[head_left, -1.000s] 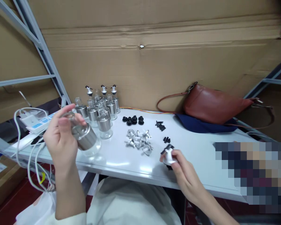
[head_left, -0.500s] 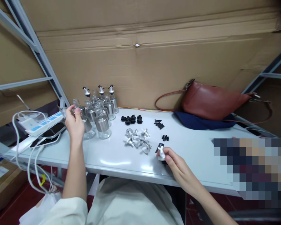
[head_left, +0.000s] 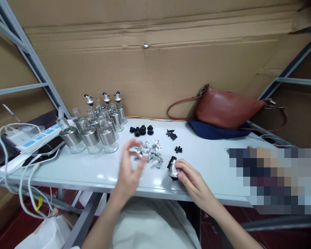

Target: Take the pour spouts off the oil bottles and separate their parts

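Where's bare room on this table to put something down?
Bare white tabletop lies between the navy cloth and the right hand; a narrower strip fronts the silver-banded glass bottles. Crowded: back left, with bottles, and the middle, with silver pourer parts.

A silver, cone-shaped pourer (head_left: 173,170) with a black flap on top and a black stopper at its foot is held in the right hand (head_left: 194,180), flap end up and slightly tilted. At ten o'clock from it lies a loose, jumbled pile of silver, disc-based spouts (head_left: 157,161), partly hidden by the left hand (head_left: 129,169). Round black stoppers (head_left: 143,130) cluster at eleven o'clock; small black pieces (head_left: 178,149) sit at twelve, with slim black flaps (head_left: 172,135) beyond. Farther off at ten o'clock stand clear glass bottles (head_left: 107,136) with steel bands, three at the back topped with similar pourers (head_left: 106,98).
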The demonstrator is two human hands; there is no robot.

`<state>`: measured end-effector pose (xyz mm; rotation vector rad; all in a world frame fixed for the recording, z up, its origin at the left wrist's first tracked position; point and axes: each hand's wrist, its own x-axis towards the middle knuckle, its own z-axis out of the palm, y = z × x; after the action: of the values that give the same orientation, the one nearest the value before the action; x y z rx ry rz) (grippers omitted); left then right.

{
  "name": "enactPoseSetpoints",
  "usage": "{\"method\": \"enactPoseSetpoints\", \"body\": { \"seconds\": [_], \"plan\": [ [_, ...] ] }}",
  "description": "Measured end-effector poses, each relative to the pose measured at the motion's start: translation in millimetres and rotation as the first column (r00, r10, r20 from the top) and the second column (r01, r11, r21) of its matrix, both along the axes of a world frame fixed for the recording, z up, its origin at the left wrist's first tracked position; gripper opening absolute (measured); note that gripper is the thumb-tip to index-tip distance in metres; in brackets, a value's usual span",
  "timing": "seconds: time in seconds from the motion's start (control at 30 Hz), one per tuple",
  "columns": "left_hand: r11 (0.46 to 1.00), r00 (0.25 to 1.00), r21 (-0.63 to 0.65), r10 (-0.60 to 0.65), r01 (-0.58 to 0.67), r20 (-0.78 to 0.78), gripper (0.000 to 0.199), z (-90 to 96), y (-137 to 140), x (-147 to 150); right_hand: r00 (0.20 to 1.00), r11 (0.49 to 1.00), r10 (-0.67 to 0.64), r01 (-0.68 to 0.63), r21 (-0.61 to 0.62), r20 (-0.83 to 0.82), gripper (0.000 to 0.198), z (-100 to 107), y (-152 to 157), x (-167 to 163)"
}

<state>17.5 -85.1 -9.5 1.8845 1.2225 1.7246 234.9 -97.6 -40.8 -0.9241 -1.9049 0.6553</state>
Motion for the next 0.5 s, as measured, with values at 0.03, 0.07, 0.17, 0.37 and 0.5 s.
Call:
{"method": "enactPoseSetpoints", "body": {
  "seconds": [0.03, 0.07, 0.17, 0.37, 0.5],
  "plan": [
    [0.98, 0.984, -0.13, -0.161, 0.151, -0.071, 0.045, -5.7, -4.9, 12.8, 1.0, 1.0, -0.004, 0.004, 0.004, -0.015, 0.014, 0.0, -0.3, 0.2],
    [0.934, 0.949, -0.241, -0.297, 0.264, -0.108, 0.047, -10.1, -7.9, 22.0, 1.0, 1.0, -0.008, 0.008, 0.001, -0.029, 0.013, 0.0, -0.6, 0.5],
    [0.785, 0.821, -0.436, -0.549, 0.44, -0.159, 0.052, -15.0, -10.1, 31.4, 0.998, 1.0, -0.011, 0.009, -0.03, -0.07, 0.012, 0.3, -1.8, 1.8],
    [0.781, 0.784, -0.437, -0.576, 0.445, -0.232, 0.042, -16.2, -10.8, 25.2, 0.999, 0.993, -0.025, 0.02, -0.117, -0.042, 0.019, 0.1, -4.4, 2.7],
    [0.796, 0.769, -0.419, -0.572, 0.437, -0.286, 0.039, -18.5, -12.6, 26.6, 0.997, 0.985, -0.082, 0.082, -0.152, 0.006, 0.024, -2.3, -5.4, 0.5]
  ]
}}
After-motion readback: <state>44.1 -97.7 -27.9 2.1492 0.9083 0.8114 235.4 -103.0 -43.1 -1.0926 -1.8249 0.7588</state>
